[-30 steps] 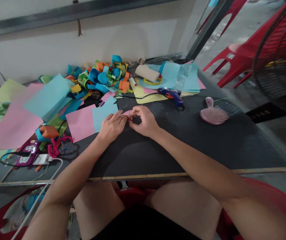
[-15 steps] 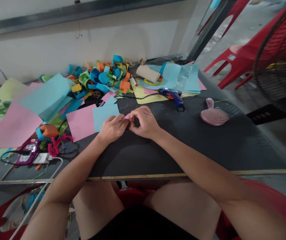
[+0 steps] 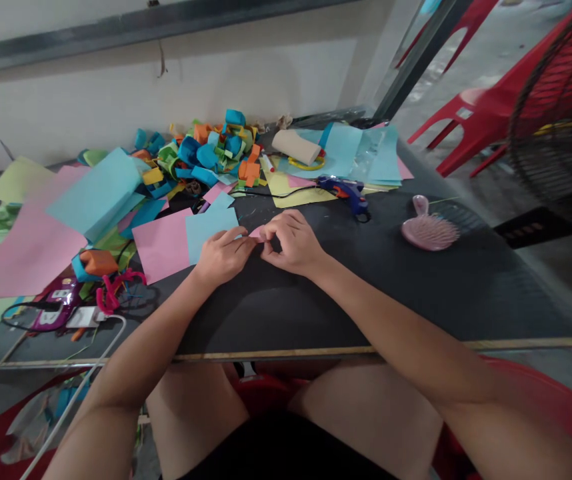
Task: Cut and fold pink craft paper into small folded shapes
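Between my two hands is a small piece of pink paper (image 3: 257, 233), mostly covered by fingers. My left hand (image 3: 226, 255) pinches its left side, and the wrist lies low over the dark table. On the other side my right hand (image 3: 292, 241) grips the paper between thumb and fingertips, with a gap inside the curled fingers. Just left of my left hand lie a light blue sheet (image 3: 211, 228) and a pink sheet (image 3: 162, 245), the blue one overlapping the pink.
A heap of coloured paper pieces (image 3: 206, 155) lies against the wall. Behind my right hand are a blue glue gun (image 3: 349, 193) and a cardboard roll (image 3: 296, 147). A pink hairbrush (image 3: 430, 232) lies to the right, near a fan (image 3: 561, 127). A white cable (image 3: 81, 387) hangs over the front edge.
My right hand's fingers have shifted slightly on the pink paper, and a bit more of it shows between the hands. Otherwise the table looks the same.
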A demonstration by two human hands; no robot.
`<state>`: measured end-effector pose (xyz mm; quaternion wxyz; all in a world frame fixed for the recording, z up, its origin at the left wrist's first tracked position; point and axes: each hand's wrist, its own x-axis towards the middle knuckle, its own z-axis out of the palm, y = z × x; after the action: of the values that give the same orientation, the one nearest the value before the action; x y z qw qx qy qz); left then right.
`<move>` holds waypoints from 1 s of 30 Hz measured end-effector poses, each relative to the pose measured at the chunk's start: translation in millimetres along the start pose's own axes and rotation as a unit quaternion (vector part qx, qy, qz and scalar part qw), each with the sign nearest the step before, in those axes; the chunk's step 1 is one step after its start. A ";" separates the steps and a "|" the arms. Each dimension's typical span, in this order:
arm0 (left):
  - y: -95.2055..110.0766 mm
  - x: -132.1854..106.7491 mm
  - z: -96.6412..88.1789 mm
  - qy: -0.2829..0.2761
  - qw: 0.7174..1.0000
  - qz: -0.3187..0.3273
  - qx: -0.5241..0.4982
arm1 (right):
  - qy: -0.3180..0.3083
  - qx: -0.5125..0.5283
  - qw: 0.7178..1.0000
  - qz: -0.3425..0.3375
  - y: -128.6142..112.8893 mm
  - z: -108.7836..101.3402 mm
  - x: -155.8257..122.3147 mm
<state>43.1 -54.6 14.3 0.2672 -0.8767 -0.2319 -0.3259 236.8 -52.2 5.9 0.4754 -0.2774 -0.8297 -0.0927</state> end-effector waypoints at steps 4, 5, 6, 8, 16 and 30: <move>0.0 0.8 -0.3 -0.001 1.000 0.005 0.002 | -0.012 -0.024 1.000 -0.006 0.6 0.7 -0.1; -0.1 0.8 -0.3 0.002 1.000 0.007 -0.001 | -0.017 -0.031 0.999 -0.005 0.8 0.7 -0.2; -0.6 0.5 -0.2 0.004 1.000 0.007 -0.003 | -0.019 -0.036 0.999 -0.003 1.2 0.3 -0.4; -3.3 -1.3 0.2 0.004 1.000 0.003 -0.009 | -0.016 -0.038 0.999 0.000 3.2 -1.8 -0.7; -12.5 -7.3 3.8 -0.005 0.999 -0.029 -0.013 | 0.011 -0.011 0.998 0.055 8.0 -8.8 -0.7; -3.8 -4.9 9.2 0.032 0.981 -0.105 -0.162 | -0.039 0.067 0.994 0.073 -2.3 0.4 -0.3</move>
<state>41.7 -47.2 6.2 0.0930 -0.8683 -0.2579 -0.4134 235.4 -53.9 5.7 0.4657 -0.3081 -0.8296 0.0092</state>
